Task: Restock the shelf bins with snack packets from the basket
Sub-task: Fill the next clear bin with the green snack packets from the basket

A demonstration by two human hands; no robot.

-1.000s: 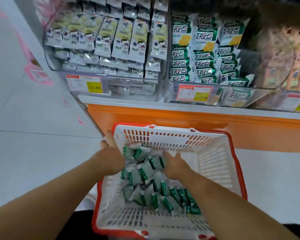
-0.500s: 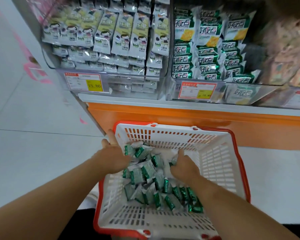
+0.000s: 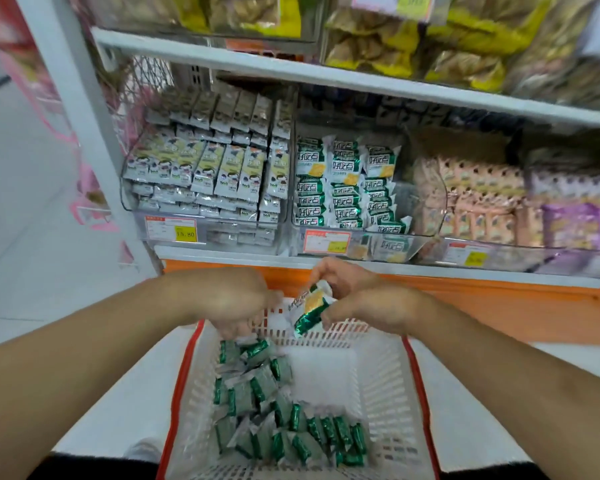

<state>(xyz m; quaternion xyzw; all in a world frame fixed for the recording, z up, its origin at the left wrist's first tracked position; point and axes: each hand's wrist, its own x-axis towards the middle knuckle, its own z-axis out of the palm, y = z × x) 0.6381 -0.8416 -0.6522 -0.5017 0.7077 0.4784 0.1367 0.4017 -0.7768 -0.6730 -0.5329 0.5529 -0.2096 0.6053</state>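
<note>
A white basket with a red rim (image 3: 388, 386) sits below me, with several green-and-white snack packets (image 3: 257, 400) piled in its left and near parts. My right hand (image 3: 364, 296) pinches one green-and-white packet (image 3: 310, 308) above the basket's far rim. My left hand (image 3: 236, 299) hovers beside it with fingers curled down over the far left corner; whether it holds anything is hidden. Straight ahead, a clear shelf bin (image 3: 413, 242) holds matching green packets (image 3: 343, 188) stacked in rows.
Left of that bin stands a clear bin (image 3: 139, 220) of silver-and-yellow packets. Bins of pink and purple packets (image 3: 499, 202) lie to the right. An upper shelf (image 3: 326, 76) carries yellow bags. An orange base panel (image 3: 499, 306) runs below the bins. White floor (image 3: 32, 271) lies at left.
Both hands have risen out of the packet pile to the basket's far rim. My right hand now holds a packet lifted clear. The view has tilted up toward the shelf.
</note>
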